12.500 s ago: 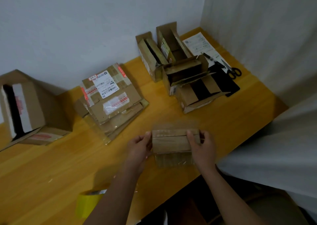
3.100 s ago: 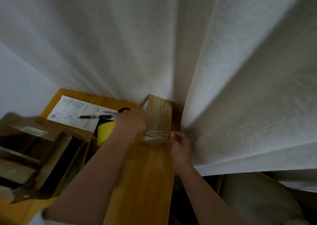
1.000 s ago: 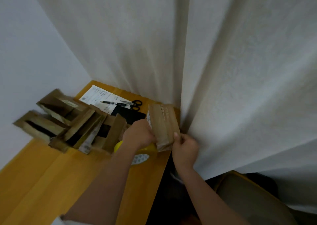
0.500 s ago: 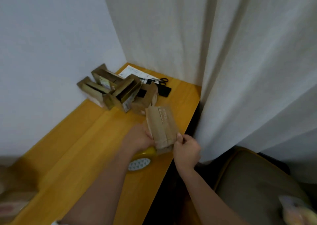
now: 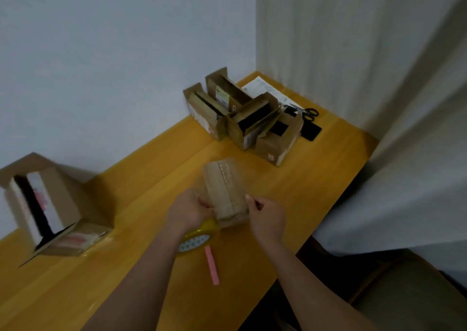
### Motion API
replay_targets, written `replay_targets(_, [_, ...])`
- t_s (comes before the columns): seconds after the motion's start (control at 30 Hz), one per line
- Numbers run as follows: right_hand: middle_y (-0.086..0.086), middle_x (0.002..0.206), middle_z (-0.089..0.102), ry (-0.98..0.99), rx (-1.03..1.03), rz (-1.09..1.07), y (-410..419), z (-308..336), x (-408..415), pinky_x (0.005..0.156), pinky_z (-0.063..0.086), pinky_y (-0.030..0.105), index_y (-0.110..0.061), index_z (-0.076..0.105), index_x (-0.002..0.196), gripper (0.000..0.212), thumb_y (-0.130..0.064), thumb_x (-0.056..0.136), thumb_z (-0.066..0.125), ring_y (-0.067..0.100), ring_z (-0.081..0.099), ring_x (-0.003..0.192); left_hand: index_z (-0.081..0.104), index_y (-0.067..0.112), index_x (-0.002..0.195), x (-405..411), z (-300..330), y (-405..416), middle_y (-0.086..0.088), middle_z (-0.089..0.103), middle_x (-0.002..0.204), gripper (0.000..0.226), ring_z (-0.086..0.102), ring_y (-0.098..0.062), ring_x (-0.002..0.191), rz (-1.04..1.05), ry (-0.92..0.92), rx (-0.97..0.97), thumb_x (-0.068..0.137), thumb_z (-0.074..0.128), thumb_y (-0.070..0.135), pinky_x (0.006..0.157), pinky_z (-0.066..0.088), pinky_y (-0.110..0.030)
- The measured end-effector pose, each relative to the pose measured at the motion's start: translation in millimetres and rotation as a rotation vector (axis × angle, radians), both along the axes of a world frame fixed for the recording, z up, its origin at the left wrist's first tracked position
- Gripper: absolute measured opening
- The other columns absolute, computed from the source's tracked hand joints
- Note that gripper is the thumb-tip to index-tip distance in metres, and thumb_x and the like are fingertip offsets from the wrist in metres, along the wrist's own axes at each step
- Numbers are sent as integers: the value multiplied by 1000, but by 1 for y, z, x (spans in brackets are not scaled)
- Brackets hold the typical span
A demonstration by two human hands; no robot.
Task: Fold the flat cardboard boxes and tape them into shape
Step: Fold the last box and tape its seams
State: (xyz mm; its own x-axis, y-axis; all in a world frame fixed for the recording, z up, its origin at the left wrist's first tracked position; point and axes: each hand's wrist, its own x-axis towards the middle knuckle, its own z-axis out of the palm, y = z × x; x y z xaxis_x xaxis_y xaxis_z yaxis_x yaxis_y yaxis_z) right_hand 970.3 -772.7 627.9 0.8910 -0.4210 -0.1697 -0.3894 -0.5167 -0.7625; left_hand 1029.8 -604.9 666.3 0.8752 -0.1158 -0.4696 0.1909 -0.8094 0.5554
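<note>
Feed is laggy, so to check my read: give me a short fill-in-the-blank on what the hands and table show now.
1. Both hands hold a small cardboard ____.
2. The roll of tape under the left hand is ____.
3. The pink strip lies on the ____.
4. The scissors lie beyond the right hand, near the ____.

Missing: box; yellow; table; curtain

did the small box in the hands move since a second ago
Yes. The small box now sits clear of the scissors and the row of folded boxes, nearer the person, having been right beside them.

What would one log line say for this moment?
step: taping | small box: held by both hands | left hand: also holds tape roll | right hand: pinches box edge
</note>
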Motion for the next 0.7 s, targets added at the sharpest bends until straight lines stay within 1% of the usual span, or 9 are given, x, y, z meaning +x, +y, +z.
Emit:
replay_targets(0.2, [-10, 63, 57, -9, 103, 94, 7, -26, 39, 47, 36, 15, -25, 61, 70, 30, -42, 95, 58, 9, 52, 58, 80, 16, 82, 27, -24, 23, 16, 65, 63, 3, 68, -20, 75, 115, 29, -43, 79, 80, 17, 71, 54, -41])
replay_targets(0.33, [-4, 112, 57, -67, -143, 39, 17, -38, 43, 78, 46, 25, -21, 63, 115, 31, -41, 91, 63, 14, 49, 106, 77, 31, 66, 31, -29, 29, 1, 73, 71, 21, 66, -24, 73, 125, 69, -131, 79, 80, 16, 67, 53, -42])
replay_targets(0.4, [1, 111, 57, -267, -330, 154, 26, -42, 45, 75, 49, 29, -17, 67, 110, 24, -19, 87, 69, 15, 45, 103, 70, 44, 51, 30, -33, 32, -10, 74, 78, 39, 65, -26, 73, 110, 73, -138, 79, 80, 19, 66, 52, -47])
replay_targets(0.47, [5, 101, 65, -450, -412, 321, 34, -52, 44, 68, 55, 30, -8, 73, 97, 22, -8, 81, 57, 15, 50, 95, 69, 47, 51, 29, -36, 36, -14, 74, 84, 41, 64, -23, 72, 97, 61, -160, 81, 79, 21, 70, 53, -50])
replay_targets(0.57, [7, 102, 67, -433, -380, 324, 40, -58, 42, 74, 57, 30, -4, 74, 97, 31, -11, 83, 47, 14, 50, 98, 77, 41, 70, 26, -36, 39, -10, 74, 88, 16, 67, -18, 71, 56, 8, -158, 83, 75, 33, 69, 55, -47])
replay_targets(0.6, [6, 105, 66, -404, -381, 319, 42, -58, 40, 77, 56, 30, -4, 73, 101, 29, -11, 86, 49, 14, 50, 100, 79, 37, 82, 25, -36, 42, -2, 76, 90, 8, 46, -3, 59, 44, 8, -137, 85, 72, 38, 63, 55, -39])
replay_targets(0.63, [6, 107, 65, -387, -392, 319, 45, -58, 37, 81, 55, 30, -4, 72, 104, 30, -13, 88, 49, 14, 50, 101, 78, 31, 94, 23, -37, 46, 7, 74, 95, 16, 48, -10, 104, 15, 3, -99, 88, 68, 42, 61, 52, -31])
replay_targets(0.67, [6, 107, 64, -390, -412, 322, 47, -57, 35, 83, 54, 30, -4, 72, 104, 31, -16, 90, 47, 14, 50, 102, 76, 27, 104, 21, -37, 51, 11, 71, 100, 26, 68, -6, 84, -26, 21, -62, 90, 64, 45, 64, 51, -29])
replay_targets(0.7, [6, 106, 64, -405, -436, 323, 48, -57, 34, 83, 53, 30, -4, 72, 103, 32, -18, 92, 45, 14, 50, 101, 74, 25, 110, 19, -40, 57, 9, 70, 104, 32, 68, -15, 89, -58, 42, -57, 91, 61, 47, 69, 52, -32])
